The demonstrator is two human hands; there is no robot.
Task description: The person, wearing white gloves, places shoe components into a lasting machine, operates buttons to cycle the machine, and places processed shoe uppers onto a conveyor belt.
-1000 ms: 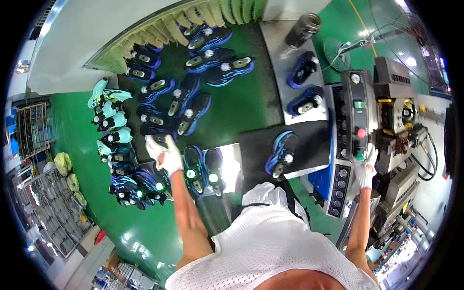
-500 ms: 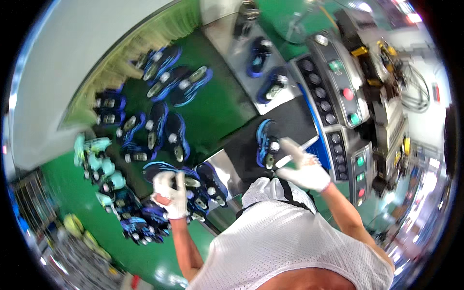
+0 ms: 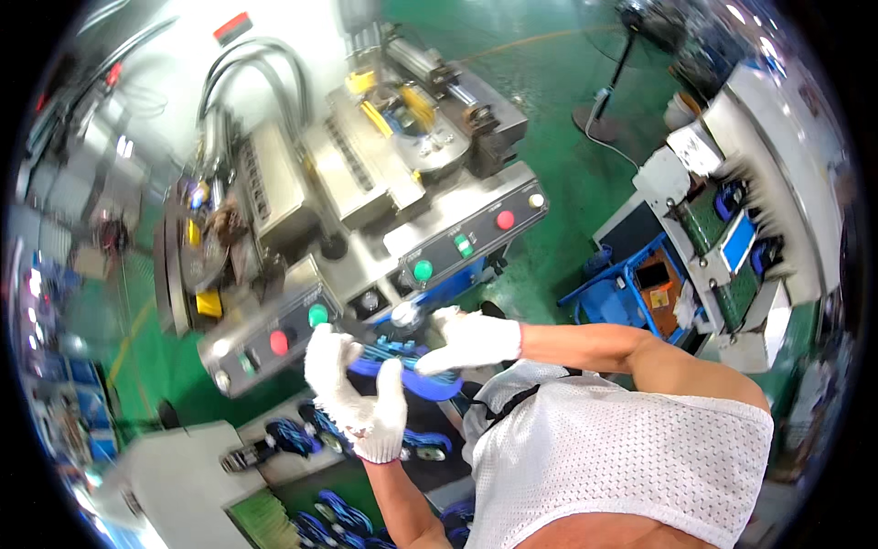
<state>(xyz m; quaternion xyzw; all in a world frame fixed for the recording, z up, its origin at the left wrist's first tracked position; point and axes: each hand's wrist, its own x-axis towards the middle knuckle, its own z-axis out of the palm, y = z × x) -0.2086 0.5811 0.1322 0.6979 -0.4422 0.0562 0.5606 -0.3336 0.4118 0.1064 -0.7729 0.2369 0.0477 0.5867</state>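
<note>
A dark shoe [image 3: 432, 385] with blue stripes and a bright blue sole is held between my two white-gloved hands, in front of the machine's control panels. My left hand [image 3: 358, 395] is at its left end, thumb and fingers on either side of it. At the other end my right hand [image 3: 474, 342] grips it, with the thumb along the near side. The gloves cover part of the shoe, and motion blurs its upper.
Ahead stands a metal machine [image 3: 357, 174] with hoses and button panels [image 3: 474, 233]. More shoes [image 3: 293, 436] lie on a conveyor [image 3: 343, 485] at the lower left. Off to the right are a blue cart [image 3: 617, 297], another conveyor unit [image 3: 777, 174] and a fan stand [image 3: 604, 105].
The view has swung right, from the conveyor of shoes to the machine. My hands, earlier apart with the left over the shoes, are now together around one shoe.
</note>
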